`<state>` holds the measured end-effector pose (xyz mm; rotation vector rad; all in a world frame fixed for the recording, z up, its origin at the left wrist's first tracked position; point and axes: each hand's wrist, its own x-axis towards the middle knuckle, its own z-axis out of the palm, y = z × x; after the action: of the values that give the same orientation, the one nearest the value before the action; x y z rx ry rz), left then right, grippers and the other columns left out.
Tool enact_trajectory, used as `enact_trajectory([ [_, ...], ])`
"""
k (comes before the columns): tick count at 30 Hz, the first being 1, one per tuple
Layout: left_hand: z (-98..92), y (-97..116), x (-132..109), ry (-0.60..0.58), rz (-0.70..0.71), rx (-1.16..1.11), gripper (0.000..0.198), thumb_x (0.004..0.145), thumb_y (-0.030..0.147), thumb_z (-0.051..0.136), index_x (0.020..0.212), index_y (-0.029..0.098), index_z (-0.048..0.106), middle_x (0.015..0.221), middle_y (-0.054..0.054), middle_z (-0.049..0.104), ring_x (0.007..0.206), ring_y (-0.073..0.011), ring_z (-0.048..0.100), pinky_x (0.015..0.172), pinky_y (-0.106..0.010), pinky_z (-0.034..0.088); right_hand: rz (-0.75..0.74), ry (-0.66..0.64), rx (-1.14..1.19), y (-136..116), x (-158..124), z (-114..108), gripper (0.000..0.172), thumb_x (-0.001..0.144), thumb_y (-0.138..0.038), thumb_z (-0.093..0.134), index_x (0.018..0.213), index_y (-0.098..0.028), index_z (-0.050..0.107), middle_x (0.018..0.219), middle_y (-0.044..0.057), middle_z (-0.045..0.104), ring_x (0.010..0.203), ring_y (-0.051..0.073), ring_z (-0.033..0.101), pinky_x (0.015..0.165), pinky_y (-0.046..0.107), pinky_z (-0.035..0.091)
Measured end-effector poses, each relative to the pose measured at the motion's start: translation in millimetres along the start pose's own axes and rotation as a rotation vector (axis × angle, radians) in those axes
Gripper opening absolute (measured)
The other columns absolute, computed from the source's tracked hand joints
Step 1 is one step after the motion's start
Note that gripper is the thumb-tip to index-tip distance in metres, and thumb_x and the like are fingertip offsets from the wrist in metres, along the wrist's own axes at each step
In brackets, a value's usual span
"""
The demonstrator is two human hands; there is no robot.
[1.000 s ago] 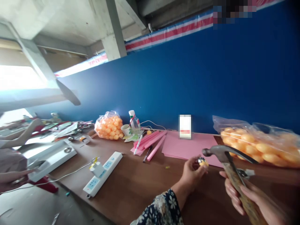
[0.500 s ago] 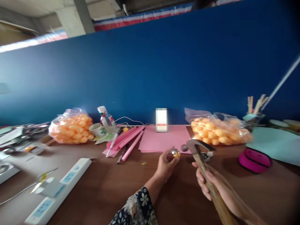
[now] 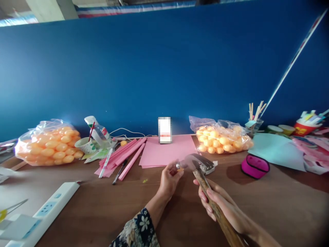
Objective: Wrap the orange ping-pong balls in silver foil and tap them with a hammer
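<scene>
My left hand [image 3: 168,180], in a dark floral sleeve, pinches a small shiny ball [image 3: 178,165], silver above and yellowish below, between thumb and fingers over the brown table. Wrapped round the wooden handle of a claw hammer [image 3: 214,206] is my right hand [image 3: 221,199]. The hammer's head is blurred, with its striking face just right of the ball; whether they touch I cannot tell. Partly hidden behind the head lies a silver metal object [image 3: 209,168]. Beyond my left hand are pink paper sheets [image 3: 167,151].
Bags of orange balls stand left [image 3: 51,147] and right [image 3: 218,139]. A phone-like upright object [image 3: 165,130], blurred out, stands on the paper. Pink strips [image 3: 131,161], a paper cup [image 3: 86,145], a plastic bottle [image 3: 99,133], a white power strip [image 3: 51,209] and a magenta band [image 3: 255,167] lie around.
The view has turned right, so the scene sits further left and a red cup of pens shows. The hammer's head has come closer to the ball; both hands keep their grips.
</scene>
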<state>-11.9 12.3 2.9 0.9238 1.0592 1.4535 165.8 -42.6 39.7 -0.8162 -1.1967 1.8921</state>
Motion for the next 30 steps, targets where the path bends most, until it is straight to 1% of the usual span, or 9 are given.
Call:
enact_trajectory([
  [2,0.3,-0.3,0.1,-0.004,0.004,-0.014,0.054,0.062,0.017,0.071,0.113,0.016,0.055,0.094,-0.009,0.068,0.086,-0.0178,0.063,0.080,-0.030,0.048,-0.006,-0.011,0.005,-0.7,-1.1,-0.3,0.032,0.088,-0.037,0.042,0.118,-0.025,0.043,0.079,0.000,0.041,0.056,0.007,0.040,0.045,0.019,0.035],
  [5,-0.1,-2.5,1.3,0.010,0.025,-0.006,0.053,0.063,0.018,0.070,0.113,0.017,0.055,0.096,-0.008,0.068,0.088,-0.0175,0.063,0.082,-0.030,0.047,-0.027,-0.028,0.031,-0.5,-2.3,-0.7,0.033,0.088,-0.038,0.042,0.118,-0.026,0.042,0.079,-0.001,0.040,0.055,0.007,0.040,0.045,0.020,0.035],
  [10,-1.3,-4.1,2.1,0.005,0.027,0.010,0.054,0.063,0.018,0.070,0.115,0.016,0.054,0.094,-0.008,0.069,0.086,-0.0172,0.063,0.079,-0.027,0.047,0.031,0.003,0.034,3.0,-0.9,-1.1,0.033,0.088,-0.037,0.043,0.118,-0.025,0.043,0.078,-0.001,0.042,0.055,0.007,0.040,0.045,0.019,0.035],
  [14,-2.0,-3.5,0.9,0.013,0.048,0.033,0.054,0.066,0.022,0.068,0.117,0.015,0.053,0.088,-0.006,0.069,0.082,-0.0165,0.063,0.077,-0.027,0.048,0.000,0.017,0.052,2.3,-1.0,-0.7,0.037,0.086,-0.041,0.044,0.120,-0.026,0.042,0.076,-0.001,0.042,0.053,0.007,0.040,0.044,0.020,0.035],
  [17,-1.0,-2.3,-0.1,0.008,0.046,0.039,0.052,0.065,0.022,0.069,0.114,0.014,0.055,0.084,-0.005,0.069,0.080,-0.0165,0.064,0.077,-0.028,0.048,0.015,0.013,0.036,-0.7,-1.1,0.7,0.036,0.085,-0.042,0.047,0.117,-0.026,0.045,0.076,-0.001,0.042,0.054,0.007,0.041,0.044,0.020,0.035],
  [19,0.1,-1.1,-0.6,-0.013,0.029,0.020,0.052,0.064,0.021,0.070,0.113,0.014,0.055,0.089,-0.007,0.070,0.084,-0.0174,0.064,0.079,-0.028,0.048,0.024,-0.009,0.026,-2.7,-0.8,1.5,0.034,0.084,-0.043,0.048,0.114,-0.027,0.047,0.076,-0.001,0.042,0.054,0.007,0.040,0.044,0.020,0.035],
  [22,0.7,-0.5,-0.4,0.005,0.030,0.000,0.051,0.065,0.019,0.069,0.114,0.015,0.055,0.096,-0.008,0.069,0.089,-0.0176,0.063,0.083,-0.029,0.046,-0.005,-0.034,0.031,-3.4,-0.4,1.3,0.033,0.084,-0.042,0.047,0.114,-0.028,0.047,0.076,-0.002,0.042,0.054,0.007,0.040,0.044,0.020,0.035],
  [25,-0.7,-1.8,0.2,0.013,0.035,0.003,0.051,0.065,0.019,0.069,0.113,0.016,0.055,0.097,-0.008,0.069,0.089,-0.0174,0.063,0.085,-0.030,0.046,-0.015,-0.024,0.046,-0.9,-0.2,0.4,0.031,0.087,-0.039,0.045,0.115,-0.027,0.045,0.077,-0.001,0.041,0.054,0.007,0.040,0.045,0.019,0.034],
  [30,-2.8,-3.2,0.4,-0.033,0.046,-0.014,0.052,0.065,0.020,0.069,0.115,0.016,0.055,0.100,-0.008,0.068,0.092,-0.0179,0.062,0.087,-0.031,0.045,-0.020,-0.022,0.067,-0.6,-1.1,1.0,0.031,0.087,-0.037,0.044,0.115,-0.024,0.045,0.076,-0.001,0.041,0.053,0.006,0.039,0.044,0.019,0.034],
])
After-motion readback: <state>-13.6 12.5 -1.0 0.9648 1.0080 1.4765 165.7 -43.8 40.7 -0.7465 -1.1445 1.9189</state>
